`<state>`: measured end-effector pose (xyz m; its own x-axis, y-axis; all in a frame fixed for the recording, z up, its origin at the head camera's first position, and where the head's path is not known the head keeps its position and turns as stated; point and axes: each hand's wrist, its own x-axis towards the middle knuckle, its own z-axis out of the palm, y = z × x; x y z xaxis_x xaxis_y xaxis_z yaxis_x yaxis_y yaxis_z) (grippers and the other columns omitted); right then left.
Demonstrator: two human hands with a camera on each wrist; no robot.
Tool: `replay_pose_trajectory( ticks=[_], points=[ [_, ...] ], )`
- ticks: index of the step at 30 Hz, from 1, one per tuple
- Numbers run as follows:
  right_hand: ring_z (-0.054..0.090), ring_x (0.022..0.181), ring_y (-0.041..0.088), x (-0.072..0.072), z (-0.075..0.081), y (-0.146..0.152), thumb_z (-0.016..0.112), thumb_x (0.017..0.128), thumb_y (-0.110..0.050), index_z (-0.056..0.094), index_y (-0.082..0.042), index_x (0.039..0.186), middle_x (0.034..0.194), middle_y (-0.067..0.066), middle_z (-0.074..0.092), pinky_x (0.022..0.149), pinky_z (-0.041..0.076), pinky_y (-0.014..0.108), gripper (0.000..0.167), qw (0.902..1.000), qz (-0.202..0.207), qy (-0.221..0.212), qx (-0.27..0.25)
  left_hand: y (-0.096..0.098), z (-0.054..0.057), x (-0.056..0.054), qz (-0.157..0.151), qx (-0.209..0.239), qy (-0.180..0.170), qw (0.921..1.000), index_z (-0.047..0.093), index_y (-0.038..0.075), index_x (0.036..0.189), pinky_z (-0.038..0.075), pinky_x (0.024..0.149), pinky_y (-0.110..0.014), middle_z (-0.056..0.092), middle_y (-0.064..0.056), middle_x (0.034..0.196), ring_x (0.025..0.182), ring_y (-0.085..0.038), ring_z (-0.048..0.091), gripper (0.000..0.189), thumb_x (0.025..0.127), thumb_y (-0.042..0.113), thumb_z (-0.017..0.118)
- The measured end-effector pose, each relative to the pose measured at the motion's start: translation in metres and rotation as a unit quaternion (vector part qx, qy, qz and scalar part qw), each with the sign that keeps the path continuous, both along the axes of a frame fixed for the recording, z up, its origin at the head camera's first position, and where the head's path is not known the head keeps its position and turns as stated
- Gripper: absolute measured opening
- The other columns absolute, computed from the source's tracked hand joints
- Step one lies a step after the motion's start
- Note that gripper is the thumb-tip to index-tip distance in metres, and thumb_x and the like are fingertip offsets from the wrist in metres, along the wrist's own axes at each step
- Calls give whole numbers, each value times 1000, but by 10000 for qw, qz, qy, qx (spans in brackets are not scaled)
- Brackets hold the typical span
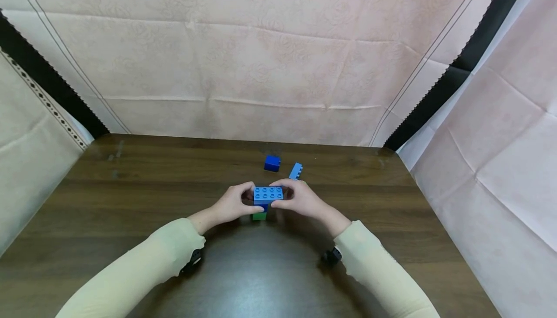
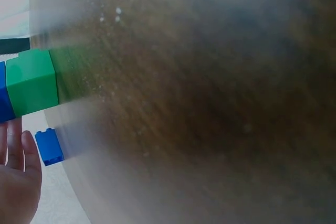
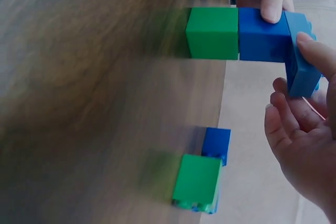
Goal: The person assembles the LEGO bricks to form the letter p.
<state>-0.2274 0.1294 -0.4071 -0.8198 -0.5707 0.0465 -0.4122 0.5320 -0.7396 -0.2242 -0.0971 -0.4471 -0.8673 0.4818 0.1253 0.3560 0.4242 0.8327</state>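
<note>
A light blue eight-stud toy brick [image 1: 268,195] sits on top of a dark blue brick [image 3: 263,35], which stands on a green brick [image 3: 212,33], the lowest of the stack. My left hand [image 1: 233,203] pinches the dark blue brick, its thumb lying on the near face. From the other side my right hand [image 1: 303,199] grips the overhanging end of the light blue brick, thumb in front and fingers behind. In the left wrist view, the green brick [image 2: 32,83] shows large, and part of my left hand [image 2: 20,182] is at the edge.
Behind the hands, a separate dark blue brick [image 1: 272,163] lies on the wooden table [image 1: 143,178]. Beside it is another light blue brick [image 1: 296,170], studs facing right. The right wrist view also shows a second green brick [image 3: 198,180] there. Pale cloth [image 1: 261,66] hangs behind the table.
</note>
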Motion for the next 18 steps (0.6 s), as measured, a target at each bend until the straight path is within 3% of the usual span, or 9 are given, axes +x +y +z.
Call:
replay_pose_trajectory(
  ticks=[12,18],
  points=[
    [51,81,17,-1,-7,5,72,83,-26,62,-11,113,94,3,62,68,46,25,35,9996,-152,-121,-202,-2,0,5,25,113,-137,9998,54,11,111,50,84,-36,63,-5,100,90,-16,57,40,81,29,73],
    [52,81,17,-2,-7,5,71,83,-27,62,-11,113,95,3,63,69,47,26,35,9998,-107,-65,-174,-1,0,5,278,504,-45,9983,57,13,108,49,85,-40,64,-6,99,91,-20,58,34,82,28,72]
  ],
)
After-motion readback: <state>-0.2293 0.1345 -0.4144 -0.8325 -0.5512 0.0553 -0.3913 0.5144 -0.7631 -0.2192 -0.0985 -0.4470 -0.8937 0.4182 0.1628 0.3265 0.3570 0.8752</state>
